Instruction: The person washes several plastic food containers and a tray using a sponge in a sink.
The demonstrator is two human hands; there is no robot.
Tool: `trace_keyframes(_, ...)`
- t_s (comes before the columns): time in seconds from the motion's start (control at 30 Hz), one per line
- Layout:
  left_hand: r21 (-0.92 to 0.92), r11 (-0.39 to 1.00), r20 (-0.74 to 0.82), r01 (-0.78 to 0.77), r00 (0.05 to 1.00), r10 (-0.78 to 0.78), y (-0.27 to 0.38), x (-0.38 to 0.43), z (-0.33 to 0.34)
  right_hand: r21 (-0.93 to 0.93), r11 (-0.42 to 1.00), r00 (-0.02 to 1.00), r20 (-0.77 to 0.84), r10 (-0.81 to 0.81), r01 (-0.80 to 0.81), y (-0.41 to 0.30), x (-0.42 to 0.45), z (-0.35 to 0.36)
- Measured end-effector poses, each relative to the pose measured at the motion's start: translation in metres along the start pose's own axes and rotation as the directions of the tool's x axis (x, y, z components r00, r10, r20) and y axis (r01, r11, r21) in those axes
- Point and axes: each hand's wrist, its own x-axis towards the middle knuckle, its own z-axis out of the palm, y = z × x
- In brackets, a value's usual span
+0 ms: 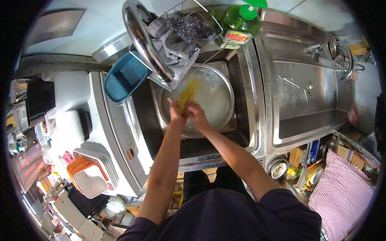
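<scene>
A round metal basin [215, 102] holding cloudy water stands in the left stainless steel sink [241, 126]. Over it, both hands are at a yellow cloth [187, 94], which is blurred. My left hand [177, 111] is at the cloth's lower left side, with its thumb raised. My right hand [195, 113] is closed on the cloth's lower end and touches or nearly touches the left one. Behind the hands rises a curved chrome faucet [141, 42], beside a gray mesh cloth [178, 57] and steel wool [190, 25] in a wire rack.
A blue plastic basket [125, 78] hangs at the sink's back left corner. A green dish soap bottle [239, 27] stands behind the sink. To the right lies a second sink [319, 105] with its own faucet. Stacked trays [90, 180] rest on the white surface at left.
</scene>
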Motion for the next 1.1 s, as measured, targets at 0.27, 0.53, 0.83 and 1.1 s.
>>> trace_keyframes(0.27,0.015,0.977,-0.034,-0.215,0.976,0.215,-0.038,-0.007,0.021,-0.673,0.717,0.974,0.027,-0.225,0.184,0.007,0.073,-0.02)
trace_keyframes(0.53,-0.098,0.951,0.082,-0.293,0.95,0.301,-0.023,-0.06,0.004,-0.368,0.838,0.913,-0.09,0.399,-0.403,0.02,0.056,-0.045)
trace_keyframes(0.83,0.365,0.774,0.16,-0.517,0.854,0.495,0.017,-0.095,0.01,-0.593,0.801,0.971,-0.228,-0.073,-0.079,-0.026,-0.002,-0.081)
trace_keyframes(1.1,0.287,0.857,0.157,-0.428,0.903,0.399,0.009,-0.141,0.027,0.409,0.806,0.903,0.138,0.408,-0.427,-0.116,-0.028,-0.115)
